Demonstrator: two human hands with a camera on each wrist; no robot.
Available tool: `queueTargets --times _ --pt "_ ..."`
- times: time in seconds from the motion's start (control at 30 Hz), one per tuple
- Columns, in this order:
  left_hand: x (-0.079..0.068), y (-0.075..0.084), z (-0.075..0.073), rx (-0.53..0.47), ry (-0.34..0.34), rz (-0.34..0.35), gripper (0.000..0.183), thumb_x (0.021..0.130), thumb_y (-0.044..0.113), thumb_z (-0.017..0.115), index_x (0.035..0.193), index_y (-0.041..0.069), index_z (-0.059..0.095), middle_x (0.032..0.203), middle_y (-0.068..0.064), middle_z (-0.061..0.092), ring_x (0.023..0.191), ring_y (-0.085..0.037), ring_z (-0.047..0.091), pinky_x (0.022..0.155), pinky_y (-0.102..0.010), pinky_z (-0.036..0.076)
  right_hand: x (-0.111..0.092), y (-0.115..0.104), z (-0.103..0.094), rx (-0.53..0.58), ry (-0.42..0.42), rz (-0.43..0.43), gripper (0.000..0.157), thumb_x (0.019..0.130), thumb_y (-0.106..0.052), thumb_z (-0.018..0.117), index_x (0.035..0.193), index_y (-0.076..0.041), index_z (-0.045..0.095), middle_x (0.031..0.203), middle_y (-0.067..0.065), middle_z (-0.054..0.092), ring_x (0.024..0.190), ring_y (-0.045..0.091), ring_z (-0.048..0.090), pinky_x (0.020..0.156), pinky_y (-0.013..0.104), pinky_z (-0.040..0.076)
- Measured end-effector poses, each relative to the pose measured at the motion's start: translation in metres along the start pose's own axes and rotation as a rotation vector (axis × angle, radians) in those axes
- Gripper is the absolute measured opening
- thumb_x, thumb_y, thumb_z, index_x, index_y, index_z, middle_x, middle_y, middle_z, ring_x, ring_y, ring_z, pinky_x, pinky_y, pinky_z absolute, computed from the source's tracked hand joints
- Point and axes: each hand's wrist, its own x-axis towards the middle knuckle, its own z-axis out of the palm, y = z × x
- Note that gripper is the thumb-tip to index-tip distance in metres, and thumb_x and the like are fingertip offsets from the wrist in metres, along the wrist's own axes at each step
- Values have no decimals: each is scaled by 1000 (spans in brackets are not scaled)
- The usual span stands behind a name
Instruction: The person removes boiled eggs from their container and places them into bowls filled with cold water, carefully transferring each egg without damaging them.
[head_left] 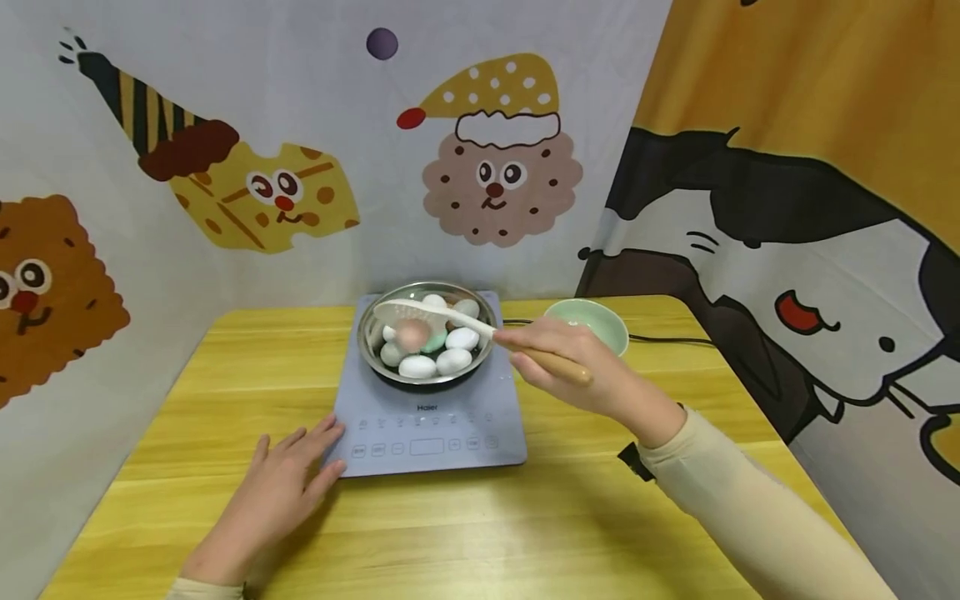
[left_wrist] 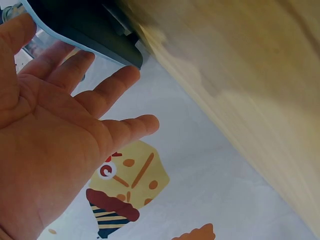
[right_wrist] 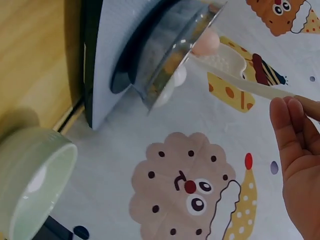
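My right hand [head_left: 558, 354] grips the wooden handle of a white slotted spoon [head_left: 390, 311], its perforated head over the metal pan [head_left: 362, 350]. A pinkish-brown egg [head_left: 412, 336], slightly blurred, overlaps the spoon head's lower edge; in the right wrist view this egg [right_wrist: 206, 42] shows at the pan's rim, beside the spoon head [right_wrist: 227, 64]. Several white eggs [head_left: 453, 361] and a greenish one [head_left: 436, 340] lie in the pan. With fingers spread, my left hand [head_left: 277, 483] touches the left edge of the induction cooker [head_left: 427, 425] under the pan.
A pale green bowl [head_left: 611, 321] stands at the back right, beside the cooker. A black cord [head_left: 671, 339] runs behind it along the wooden table [head_left: 600, 517]. Printed cartoon cloth [head_left: 300, 83] hangs close behind the table and at its sides.
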Motion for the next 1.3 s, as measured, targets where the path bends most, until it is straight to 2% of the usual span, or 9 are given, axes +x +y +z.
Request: queueTargets --times 0.1,0.27,0.37,0.5,0.67,0.77,0.93,1.03,1.3 --pt "-1 0 -1 -1 -1 -3 55 102 32 73 152 13 61 162 -9 55 136 -57 58 113 -90 24 -7 -3 -2 59 28 45 39 111 -31 59 124 1 77 113 12 83 83 14 69 71 23 55" --pt "-2 -1 1 -4 -4 -6 55 103 33 73 152 14 61 162 -8 54 136 -57 58 114 -89 23 -21 -6 -6 175 57 135 27 98 1 70 125 4 76 112 17 82 93 11 76 76 16 59" --pt "-2 -1 1 -6 -3 -6 55 102 33 73 152 13 61 163 -8 54 137 -57 58 114 -89 23 -30 -8 -9 275 68 208 35 92 14 69 126 7 74 115 23 81 108 11 79 82 22 66" --pt "-2 -1 2 -6 -6 -5 55 103 32 73 153 13 61 163 -8 54 136 -56 58 114 -89 24 -43 -8 -16 404 100 275 35 94 21 63 127 13 71 120 21 80 112 8 78 82 32 68" --pt "-1 0 2 -13 -8 -1 55 103 33 73 153 14 60 163 -8 53 136 -56 59 114 -89 23 -57 1 -28 526 127 235 35 95 27 55 128 21 66 126 19 79 111 15 79 84 32 68" --pt "-1 -1 2 -19 -4 0 55 103 32 73 153 13 60 163 -8 53 136 -56 59 114 -89 24 -59 11 -38 538 78 299 35 99 22 53 132 17 66 124 22 78 104 18 79 85 30 67" --pt "-1 -2 2 -20 1 2 54 103 31 73 153 13 60 164 -8 53 136 -54 59 114 -89 24 -58 33 -49 585 -46 596 36 112 -3 49 144 9 62 126 3 81 97 20 77 93 29 65" --pt "-1 -2 2 -18 -1 4 54 103 32 72 153 13 60 164 -8 52 136 -53 60 114 -88 24 -58 48 -49 646 -76 699 41 115 -14 48 146 11 58 125 0 81 98 19 77 95 27 64" --pt "0 0 0 -24 -6 -8 56 103 31 73 154 13 59 164 -8 52 136 -54 59 115 -88 24 -43 68 -36 970 47 953 49 117 -30 46 138 11 61 110 14 83 82 17 75 79 28 66"
